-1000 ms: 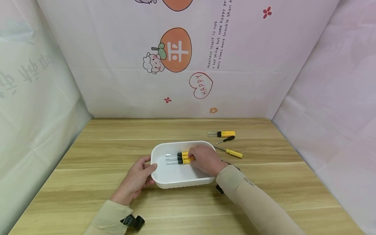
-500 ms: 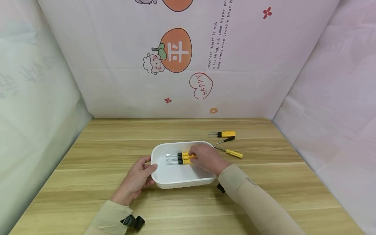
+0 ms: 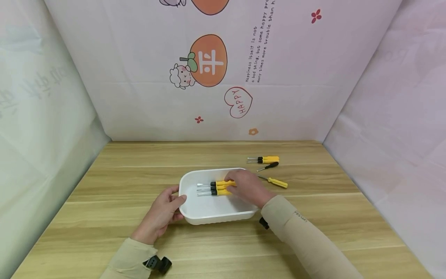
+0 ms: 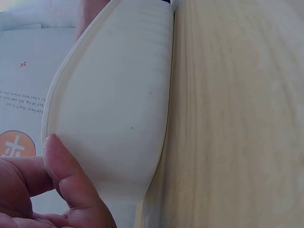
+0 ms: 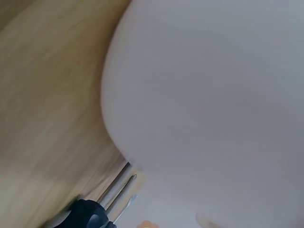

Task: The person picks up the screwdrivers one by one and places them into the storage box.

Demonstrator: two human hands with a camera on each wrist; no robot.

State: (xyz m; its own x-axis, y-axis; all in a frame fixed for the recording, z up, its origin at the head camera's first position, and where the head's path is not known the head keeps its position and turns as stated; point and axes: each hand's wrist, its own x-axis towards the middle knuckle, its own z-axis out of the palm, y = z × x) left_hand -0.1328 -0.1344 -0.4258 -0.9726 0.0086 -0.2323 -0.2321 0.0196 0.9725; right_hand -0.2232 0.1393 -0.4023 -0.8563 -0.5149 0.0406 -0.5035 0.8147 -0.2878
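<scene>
A white plastic tray rests on the table. My left hand grips its left end, thumb over the rim and fingers outside; in the left wrist view the thumb lies against the tray wall. Inside lie three yellow-and-black screwdrivers, side by side, with their shafts pointing left. My right hand reaches in from the right, thumb and forefinger spread apart at the handle ends. Its palm hides part of the tray. In the right wrist view the tray wall covers most of the frame.
Behind the tray's right end lie yellow-and-black screwdrivers, a small black screwdriver and a yellow-handled screwdriver. Wood table surrounds the tray; printed white cloth walls the back and sides.
My right hand has slid slightly right and its fingers have parted, so more of the yellow handles shows. The screwdrivers in the tray and my left hand have stayed in place.
</scene>
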